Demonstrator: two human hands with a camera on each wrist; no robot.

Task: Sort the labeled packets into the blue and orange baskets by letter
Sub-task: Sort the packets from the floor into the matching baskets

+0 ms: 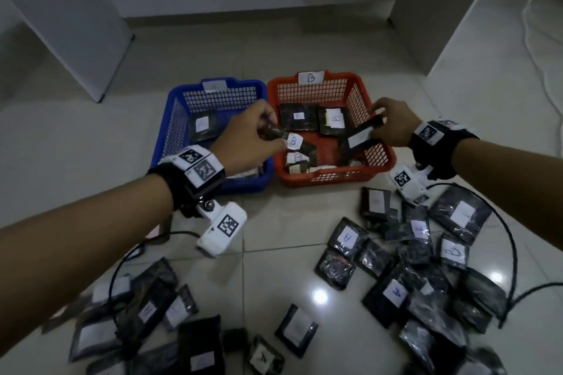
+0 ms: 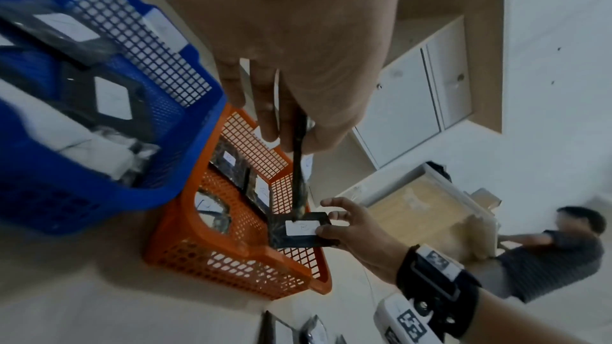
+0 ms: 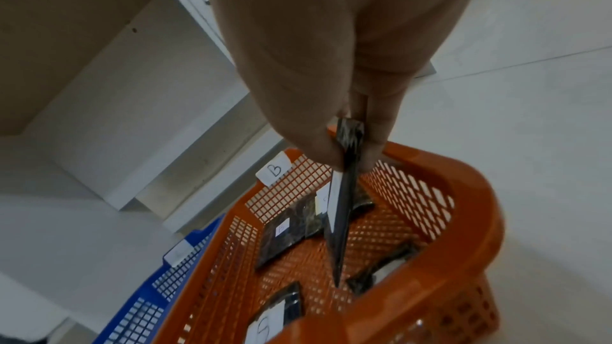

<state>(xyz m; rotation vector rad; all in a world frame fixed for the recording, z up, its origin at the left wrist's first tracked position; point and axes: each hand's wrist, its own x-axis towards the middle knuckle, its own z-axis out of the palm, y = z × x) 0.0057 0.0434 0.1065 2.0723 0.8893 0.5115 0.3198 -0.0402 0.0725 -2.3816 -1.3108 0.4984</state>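
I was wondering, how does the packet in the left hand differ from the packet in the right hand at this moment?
The left hand's packet shows a label plainly reading B; the right hand's packet shows a white label whose letter I cannot read. The left hand holds its packet over the orange basket near the blue basket; the right hand holds its packet by the far side wall. Both are dark, pinched at one end above the orange basket.

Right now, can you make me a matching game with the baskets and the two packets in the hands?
Things:
1. blue basket
2. orange basket
3. packet in left hand
4. packet in right hand

Clues:
a. wears a B tag on its far rim
b. sits on the left
c. label shows B, held over the gap between baskets
d. tilted over the orange basket's right side

Pairs: 1-b, 2-a, 3-c, 4-d
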